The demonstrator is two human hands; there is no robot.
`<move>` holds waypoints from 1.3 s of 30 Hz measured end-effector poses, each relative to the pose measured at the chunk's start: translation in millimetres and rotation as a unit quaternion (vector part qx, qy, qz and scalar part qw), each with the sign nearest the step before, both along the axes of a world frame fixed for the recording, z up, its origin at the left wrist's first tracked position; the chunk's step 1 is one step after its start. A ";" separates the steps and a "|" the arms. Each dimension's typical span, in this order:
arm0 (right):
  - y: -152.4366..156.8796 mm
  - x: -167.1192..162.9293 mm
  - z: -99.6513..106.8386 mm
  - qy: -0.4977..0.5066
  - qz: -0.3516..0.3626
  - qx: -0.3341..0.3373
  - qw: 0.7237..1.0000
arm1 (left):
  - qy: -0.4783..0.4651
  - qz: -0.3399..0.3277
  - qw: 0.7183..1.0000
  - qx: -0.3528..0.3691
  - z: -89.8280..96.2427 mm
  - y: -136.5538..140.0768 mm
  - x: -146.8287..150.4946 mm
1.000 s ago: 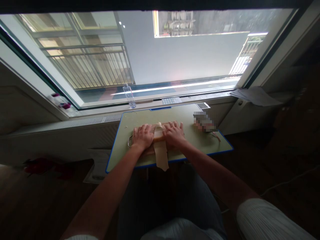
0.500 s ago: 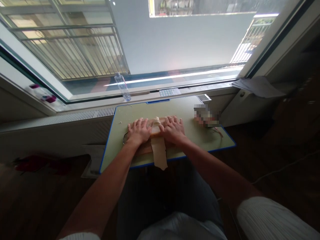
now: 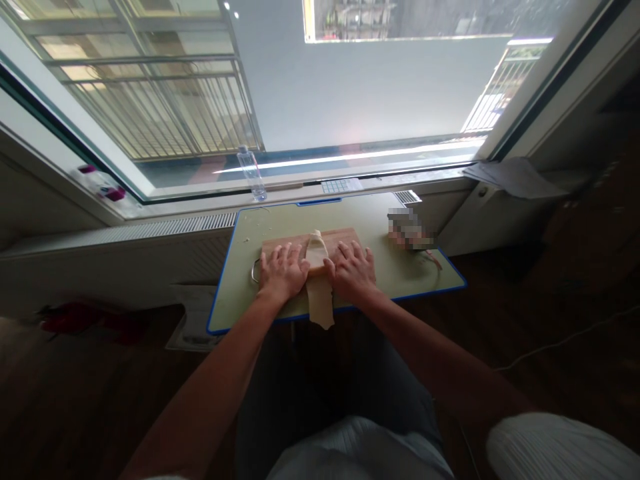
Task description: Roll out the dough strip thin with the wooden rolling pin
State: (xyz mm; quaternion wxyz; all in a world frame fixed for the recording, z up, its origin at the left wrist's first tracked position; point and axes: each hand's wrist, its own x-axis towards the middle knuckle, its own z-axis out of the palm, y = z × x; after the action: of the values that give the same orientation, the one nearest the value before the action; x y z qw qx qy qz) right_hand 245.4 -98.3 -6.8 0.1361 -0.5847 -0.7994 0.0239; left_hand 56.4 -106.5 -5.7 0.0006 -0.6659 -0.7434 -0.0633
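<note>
Both hands lie palm-down on a rectangular wooden board (image 3: 310, 248) that sits on the green worktop with blue edging (image 3: 380, 220). The left hand (image 3: 281, 272) rests on the near left part of the board, fingers spread and flat. The right hand (image 3: 354, 269) mirrors it on the near right part. Neither grip is closed on anything: both are flattened open and press downward.

Between the hands lies a long pale strip of dough (image 3: 318, 280). It runs from the board's middle toward the person and hangs over the near edge of the worktop. What appears to be a wooden roller crosses under the palms, with the strip draped over it, though the hands hide most of it. Flat palms set either side of the strip would spread load evenly and keep the strip centred.

A metal ring (image 3: 255, 272) shows at the board's left end, just beside the left hand. A clear plastic bottle (image 3: 251, 175) stands upright on the window sill (image 3: 200, 203), well apart from the board. A blurred object (image 3: 409, 230) lies on the worktop to the right. Loose papers (image 3: 510, 179) rest on the sill at far right.
</note>
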 end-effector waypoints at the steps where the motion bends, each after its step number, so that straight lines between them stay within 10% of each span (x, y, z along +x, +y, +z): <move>1: -4.5 0.9 -1.9 0.003 -0.004 0.003 1.000 | 0.001 -0.002 1.000 0.003 -0.3 -4.6 0.7; 12: -41.5 8.6 -16.5 0.037 -0.017 0.036 0.998 | -0.006 -0.022 1.000 0.012 3.1 -40.4 7.1; 39: 102.3 -14.6 9.1 0.011 -0.030 -0.099 0.995 | -0.043 -0.002 0.999 0.020 17.4 102.0 -12.2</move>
State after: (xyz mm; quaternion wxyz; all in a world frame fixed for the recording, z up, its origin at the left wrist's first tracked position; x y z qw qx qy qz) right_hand 230.8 4.0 2.2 0.0871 -0.6187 -0.7737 0.1055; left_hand 44.2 -4.5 11.7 -0.0185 -0.6640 -0.7398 -0.1069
